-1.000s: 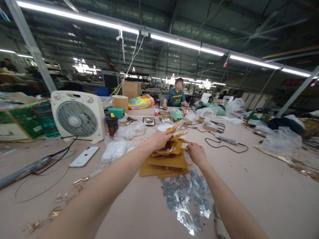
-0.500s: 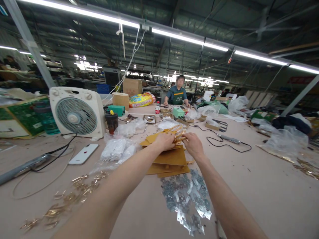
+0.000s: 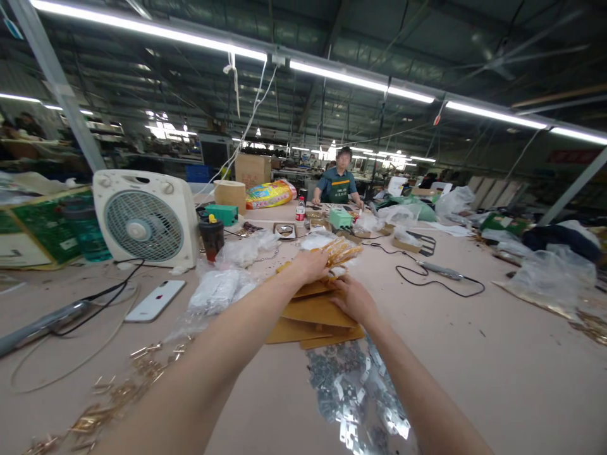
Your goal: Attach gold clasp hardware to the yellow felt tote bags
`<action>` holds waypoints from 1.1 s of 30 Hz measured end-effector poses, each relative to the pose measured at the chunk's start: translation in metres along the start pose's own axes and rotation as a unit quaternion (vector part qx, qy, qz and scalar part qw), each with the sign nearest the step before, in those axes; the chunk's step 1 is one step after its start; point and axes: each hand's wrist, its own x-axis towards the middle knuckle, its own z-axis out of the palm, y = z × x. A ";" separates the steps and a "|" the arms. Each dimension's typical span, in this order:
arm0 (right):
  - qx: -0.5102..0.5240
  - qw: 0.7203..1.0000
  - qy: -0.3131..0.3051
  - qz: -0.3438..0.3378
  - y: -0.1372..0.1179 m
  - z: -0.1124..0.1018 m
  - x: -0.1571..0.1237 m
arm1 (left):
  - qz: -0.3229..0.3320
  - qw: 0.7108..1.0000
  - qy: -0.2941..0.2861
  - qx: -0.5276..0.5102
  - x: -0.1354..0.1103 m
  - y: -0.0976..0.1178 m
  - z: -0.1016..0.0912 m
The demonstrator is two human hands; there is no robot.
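A loose stack of yellow-brown cardboard sheets [image 3: 315, 311] lies in front of me, edges uneven. My left hand [image 3: 310, 265] is closed at the left edge of a tilted card [image 3: 345, 250] that carries shiny, clear-looking strips; its fingertips are partly hidden. Lower down, my right hand [image 3: 353, 300] has its fingers bent round the right side of the upper sheets, below the tilted card. Between my forearms, just nearer than the stack, lies a spread of small silvery metal plates [image 3: 353, 392].
Gold-coloured metal pieces [image 3: 111, 395] lie at the left front. Behind them are a phone [image 3: 155, 301], a plastic-wrapped bundle [image 3: 215, 289], a dark cup [image 3: 211, 237] and a fan [image 3: 145, 221]. A corded grey tool [image 3: 441, 270] lies right. A person [image 3: 336, 185] sits across the table.
My right hand has moved down and left from the card's edge to the sheets below. The card with shiny strips now shows more of its face beside my left hand.
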 end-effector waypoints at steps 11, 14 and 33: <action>0.082 0.996 -0.034 0.014 0.020 -0.011 0.001 | 0.000 1.000 0.001 -0.015 0.000 -0.009 0.000; 0.108 0.984 -0.116 -0.078 0.029 -0.025 -0.012 | 0.000 1.000 -0.008 -0.022 0.000 -0.009 -0.001; -0.064 0.996 0.002 0.066 0.007 -0.035 0.006 | 0.054 0.994 -0.067 -0.062 0.007 -0.016 0.009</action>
